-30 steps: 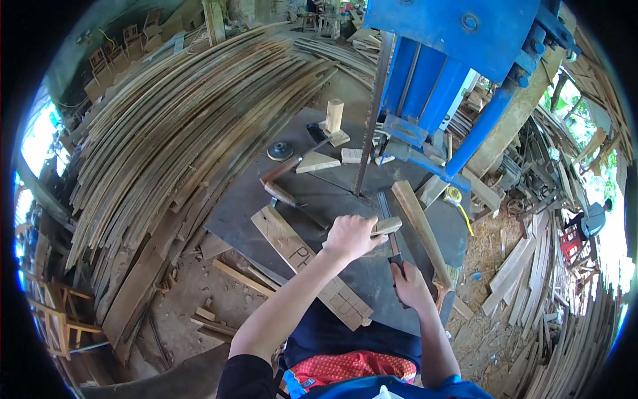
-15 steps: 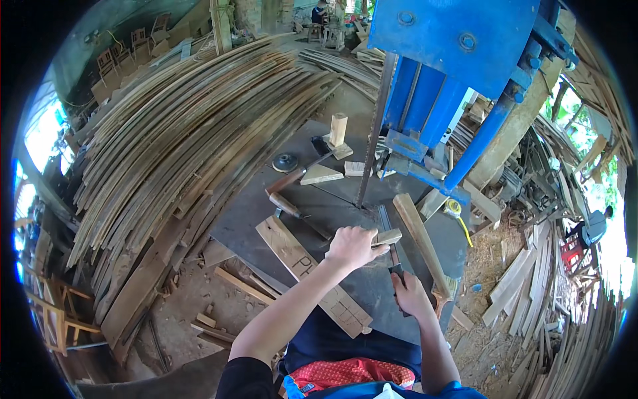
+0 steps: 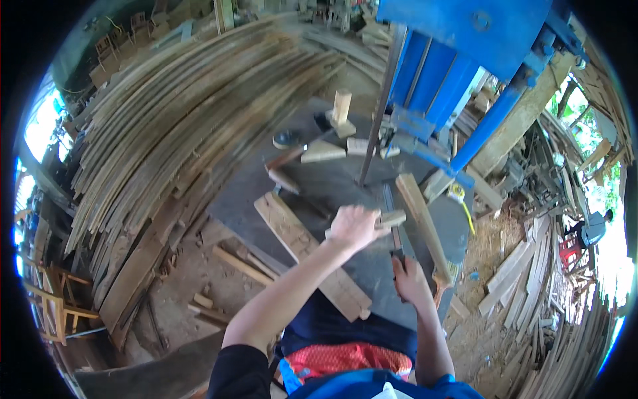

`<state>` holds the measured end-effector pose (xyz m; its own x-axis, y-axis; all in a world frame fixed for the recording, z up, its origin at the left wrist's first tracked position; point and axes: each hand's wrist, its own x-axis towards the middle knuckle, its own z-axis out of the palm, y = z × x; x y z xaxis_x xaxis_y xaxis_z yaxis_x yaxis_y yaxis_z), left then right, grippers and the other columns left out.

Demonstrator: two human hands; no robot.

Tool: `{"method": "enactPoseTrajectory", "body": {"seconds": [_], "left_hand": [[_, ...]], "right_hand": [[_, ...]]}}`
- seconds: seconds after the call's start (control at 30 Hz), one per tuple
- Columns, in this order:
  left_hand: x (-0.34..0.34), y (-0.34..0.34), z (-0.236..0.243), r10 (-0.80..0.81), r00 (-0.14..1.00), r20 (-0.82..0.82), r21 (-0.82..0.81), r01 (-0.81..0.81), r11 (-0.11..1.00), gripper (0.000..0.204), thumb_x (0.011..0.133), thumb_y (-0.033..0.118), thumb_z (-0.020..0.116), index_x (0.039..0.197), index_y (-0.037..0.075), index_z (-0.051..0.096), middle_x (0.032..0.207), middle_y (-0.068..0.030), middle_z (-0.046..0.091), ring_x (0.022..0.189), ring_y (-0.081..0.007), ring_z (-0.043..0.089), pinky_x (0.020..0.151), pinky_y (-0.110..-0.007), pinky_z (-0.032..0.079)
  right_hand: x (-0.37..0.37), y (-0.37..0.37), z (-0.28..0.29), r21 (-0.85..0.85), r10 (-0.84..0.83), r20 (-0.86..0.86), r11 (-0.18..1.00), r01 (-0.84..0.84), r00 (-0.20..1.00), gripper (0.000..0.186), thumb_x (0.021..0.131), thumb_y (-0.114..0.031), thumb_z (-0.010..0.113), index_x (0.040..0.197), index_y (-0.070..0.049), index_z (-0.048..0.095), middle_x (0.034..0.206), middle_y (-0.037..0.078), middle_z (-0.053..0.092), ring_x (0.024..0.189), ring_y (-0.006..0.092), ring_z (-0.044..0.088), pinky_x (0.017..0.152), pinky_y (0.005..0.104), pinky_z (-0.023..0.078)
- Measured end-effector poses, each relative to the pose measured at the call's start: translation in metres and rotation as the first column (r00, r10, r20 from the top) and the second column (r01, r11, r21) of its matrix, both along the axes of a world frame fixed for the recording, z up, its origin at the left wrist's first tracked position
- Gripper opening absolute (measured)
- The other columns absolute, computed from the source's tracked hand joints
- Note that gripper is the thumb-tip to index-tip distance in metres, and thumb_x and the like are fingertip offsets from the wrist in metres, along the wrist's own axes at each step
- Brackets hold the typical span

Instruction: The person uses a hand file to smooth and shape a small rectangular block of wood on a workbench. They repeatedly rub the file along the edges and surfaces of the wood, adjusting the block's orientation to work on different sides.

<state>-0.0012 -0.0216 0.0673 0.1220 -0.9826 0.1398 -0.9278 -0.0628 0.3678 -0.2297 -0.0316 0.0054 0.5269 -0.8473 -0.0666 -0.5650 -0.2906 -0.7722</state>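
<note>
My left hand [image 3: 353, 226] grips a short wooden block [image 3: 392, 219] lying across the long metal blade [image 3: 397, 239] of a hand tool. My right hand [image 3: 409, 279] is closed round that tool's dark handle, below the left one. Both are over a dark metal table [image 3: 232, 206]. A marked wooden plank [image 3: 286, 229] lies left of my hands, and a long wooden piece [image 3: 419, 213] lies to their right. Farther back are a round dark disc [image 3: 286, 138], an upright wood block [image 3: 341, 106] and a brown-handled tool [image 3: 282, 161]. The picture is somewhat blurred.
A blue bandsaw [image 3: 458, 33] rises over the table, its blade [image 3: 369, 156] running down to it. A yellow tape measure [image 3: 457, 193] lies at the right. Long boards [image 3: 166, 120] are piled left, scrap wood [image 3: 515, 272] right. A person [image 3: 595, 226] is at the far right.
The whole view has shifted slightly, the table's items now sitting higher in the picture and the saw farther right. My hands keep their grips with little movement relative to the table.
</note>
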Motion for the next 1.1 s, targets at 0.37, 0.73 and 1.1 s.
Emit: {"method": "enactPoseTrajectory", "body": {"seconds": [0.37, 0.73, 1.1], "left_hand": [[-0.003, 0.006, -0.012, -0.006, 0.999, -0.047, 0.000, 0.006, 1.000, 0.054, 0.085, 0.061, 0.067, 0.095, 0.008, 0.074, 0.076, -0.0172, 0.072, 0.076, -0.0342, 0.073, 0.071, -0.045, 0.058], [0.000, 0.001, -0.005, -0.006, 1.000, -0.006, -0.085, 0.005, 0.996, 0.054, 0.085, 0.061, 0.066, 0.093, 0.009, 0.074, 0.073, -0.0186, 0.071, 0.072, -0.0358, 0.072, 0.068, -0.046, 0.058], [0.005, -0.004, -0.010, -0.065, 0.997, 0.052, -0.082, 0.069, 0.994, 0.055, 0.085, 0.063, 0.064, 0.099, 0.011, 0.074, 0.078, -0.0169, 0.072, 0.077, -0.0344, 0.073, 0.071, -0.047, 0.058]], "right_hand": [[0.000, -0.005, 0.000, 0.032, -0.036, 0.000, 0.999, 0.035, 0.999, 0.031, 0.100, -0.025, 0.057, 0.084, 0.002, 0.056, 0.069, 0.026, 0.061, 0.068, 0.0473, 0.062, 0.060, 0.0514, 0.046], [0.003, -0.011, -0.005, -0.014, -0.005, -0.048, 1.000, 0.004, 0.999, 0.033, 0.104, -0.029, 0.051, 0.086, -0.001, 0.052, 0.059, 0.009, 0.054, 0.048, 0.0205, 0.055, 0.044, 0.0373, 0.043], [-0.017, 0.033, 0.027, -0.130, -0.024, -0.047, 0.991, 0.017, 0.999, 0.040, 0.101, -0.033, 0.052, 0.085, 0.003, 0.060, 0.066, 0.021, 0.063, 0.059, 0.0377, 0.064, 0.055, 0.0492, 0.048]]}}
